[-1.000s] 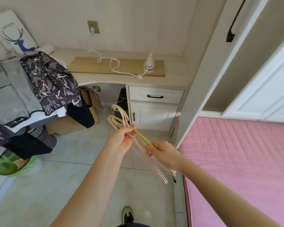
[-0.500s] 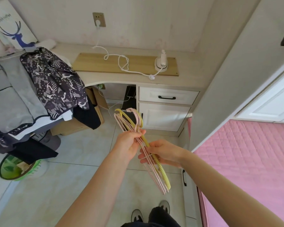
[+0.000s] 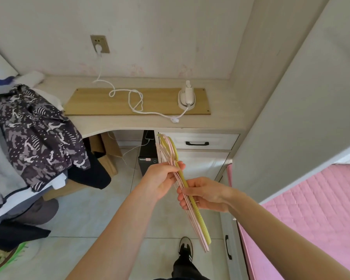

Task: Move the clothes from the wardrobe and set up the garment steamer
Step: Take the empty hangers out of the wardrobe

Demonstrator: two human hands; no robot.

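Hangers (image 3: 182, 186) (thin pink plastic, one ribbed yellow) sit bunched, gripped by both hands (image 3: 160, 179) (image 3: 205, 194).

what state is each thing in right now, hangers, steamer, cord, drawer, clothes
bundle of pink and yellow plastic hangers: bunched, held in both hands
left hand: gripping hangers
right hand: gripping hangers
white garment steamer: upright on desk
white cord: plugged in, looped
white desk drawer: closed
patterned dark garment: draped on pile

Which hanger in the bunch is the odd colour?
The yellow-green hanger, on the right-hand side of the bunch that the left hand and right hand both grip. The other hangers are pale pink.
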